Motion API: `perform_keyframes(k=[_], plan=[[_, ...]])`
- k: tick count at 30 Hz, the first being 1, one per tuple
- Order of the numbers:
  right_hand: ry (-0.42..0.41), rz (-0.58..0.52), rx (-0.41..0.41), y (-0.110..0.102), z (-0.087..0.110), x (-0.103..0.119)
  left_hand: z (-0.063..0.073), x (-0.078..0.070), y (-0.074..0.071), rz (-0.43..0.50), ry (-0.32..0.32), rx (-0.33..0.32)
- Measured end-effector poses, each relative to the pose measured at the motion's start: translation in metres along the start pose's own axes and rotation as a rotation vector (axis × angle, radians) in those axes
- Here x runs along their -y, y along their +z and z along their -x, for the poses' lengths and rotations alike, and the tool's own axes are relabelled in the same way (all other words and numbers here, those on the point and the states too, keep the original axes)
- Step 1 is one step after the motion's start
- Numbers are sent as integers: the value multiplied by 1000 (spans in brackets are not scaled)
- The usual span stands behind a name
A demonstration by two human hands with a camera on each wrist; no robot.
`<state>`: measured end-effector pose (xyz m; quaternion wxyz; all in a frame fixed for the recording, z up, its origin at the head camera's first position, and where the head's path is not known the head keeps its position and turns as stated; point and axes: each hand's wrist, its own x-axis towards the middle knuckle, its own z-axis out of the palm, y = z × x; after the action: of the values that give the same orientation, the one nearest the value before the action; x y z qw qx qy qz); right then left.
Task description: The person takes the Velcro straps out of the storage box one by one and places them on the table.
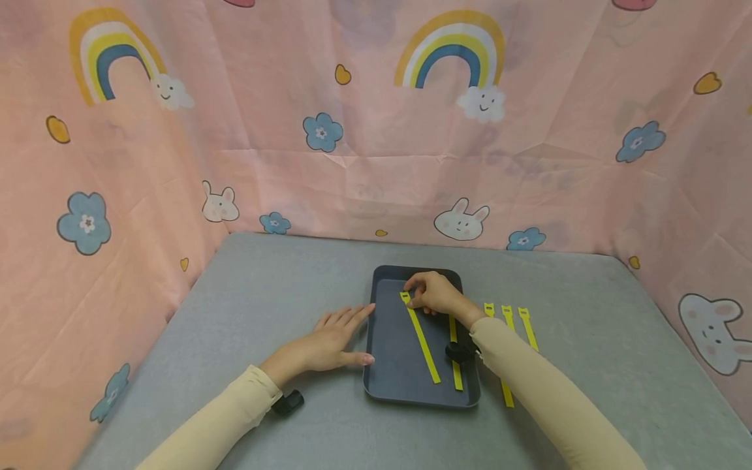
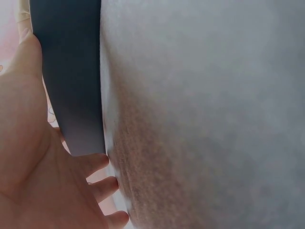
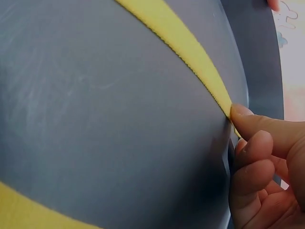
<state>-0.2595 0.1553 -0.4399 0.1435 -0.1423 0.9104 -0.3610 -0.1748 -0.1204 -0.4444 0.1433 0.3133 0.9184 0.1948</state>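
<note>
A dark grey rectangular tray (image 1: 390,352) lies on the table. Inside it, a yellow hook-and-loop cable tie (image 1: 423,343) with a slotted head runs at a slant. My right hand (image 1: 433,292) reaches over the tray and pinches this tie near its head between thumb and fingers; the right wrist view shows the thumb (image 3: 245,114) on the strip. Closer to the tray's right wall lies a second yellow tie (image 1: 457,376), partly hidden by my wrist. My left hand (image 1: 329,343) is spread at the tray's left side, thumb and fingertips at the rim.
Right of the tray, three more yellow ties (image 1: 527,328) lie side by side on the grey table (image 1: 282,274), partly covered by my right forearm. A pink patterned cloth (image 1: 376,130) hangs behind the table and along both sides.
</note>
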Motion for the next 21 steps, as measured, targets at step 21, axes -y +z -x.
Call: perform_keyframes(k=[21], plan=[[-9, -17, -7, -1, -1, 2, 0, 1, 1, 12, -12, 4]])
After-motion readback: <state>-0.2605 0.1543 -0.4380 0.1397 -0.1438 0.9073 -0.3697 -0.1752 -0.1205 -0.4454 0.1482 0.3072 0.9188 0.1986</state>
